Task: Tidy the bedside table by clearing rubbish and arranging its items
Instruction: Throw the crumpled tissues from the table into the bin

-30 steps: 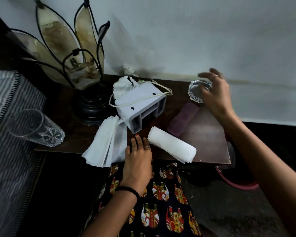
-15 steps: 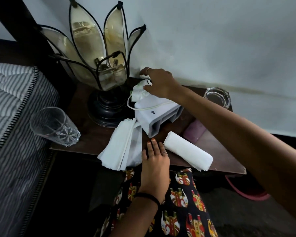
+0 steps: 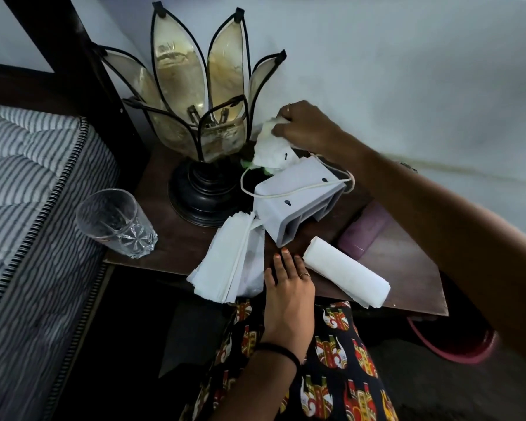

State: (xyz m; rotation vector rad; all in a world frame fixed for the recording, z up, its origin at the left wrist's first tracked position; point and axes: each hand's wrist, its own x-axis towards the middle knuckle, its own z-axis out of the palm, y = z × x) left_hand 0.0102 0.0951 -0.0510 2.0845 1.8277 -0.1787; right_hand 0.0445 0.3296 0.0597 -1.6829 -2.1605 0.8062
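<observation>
My right hand [image 3: 307, 126] grips a crumpled white tissue [image 3: 271, 147] at the back of the dark wooden bedside table [image 3: 407, 268], just behind a white box-shaped device [image 3: 298, 202] wrapped by a white cord [image 3: 286, 194]. My left hand [image 3: 289, 287] rests flat on the table's front edge, fingers straight. It lies between a stack of white papers [image 3: 228, 259] and a rolled white paper [image 3: 346, 271]. A purple pouch [image 3: 365, 232] lies under my right forearm.
A petal-shaped glass lamp [image 3: 198, 117] on a black base stands at the table's back left. A clear drinking glass [image 3: 116, 223] sits on the front left corner beside a striped mattress [image 3: 28, 208]. A pink basin rim [image 3: 456, 350] shows on the floor at right.
My right hand left the glass ashtray at the back right, crossed to the crumpled tissue and closed on it, lifting it slightly. My left hand stayed put. The view shifted closer.
</observation>
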